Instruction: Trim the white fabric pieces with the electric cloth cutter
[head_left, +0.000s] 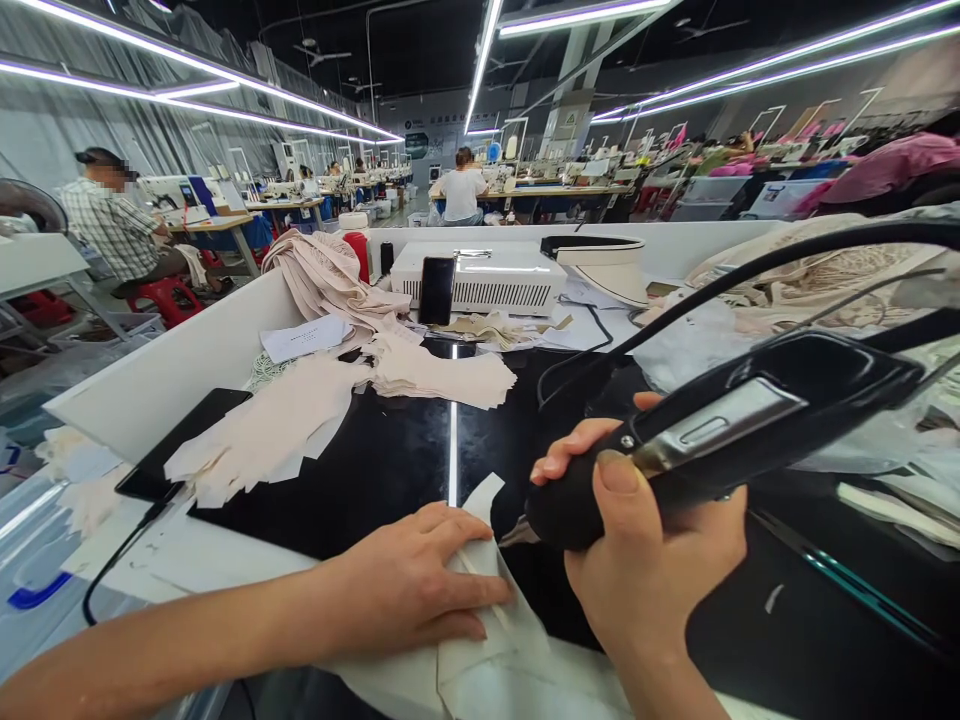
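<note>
Fabric piece (517, 650), pale, at near edge of black table (390, 460); lower part cut off by frame. Tip of cutter (750, 420) partly hidden behind fabric. L hand (405, 590) flat, fingers together, pressing fabric. R hand (652, 570) clamped round cutter handle.

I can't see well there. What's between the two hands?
In the head view, a pointed flap of the pale cloth and the metal tip of the black tool lie between the left hand and right hand.
</note>
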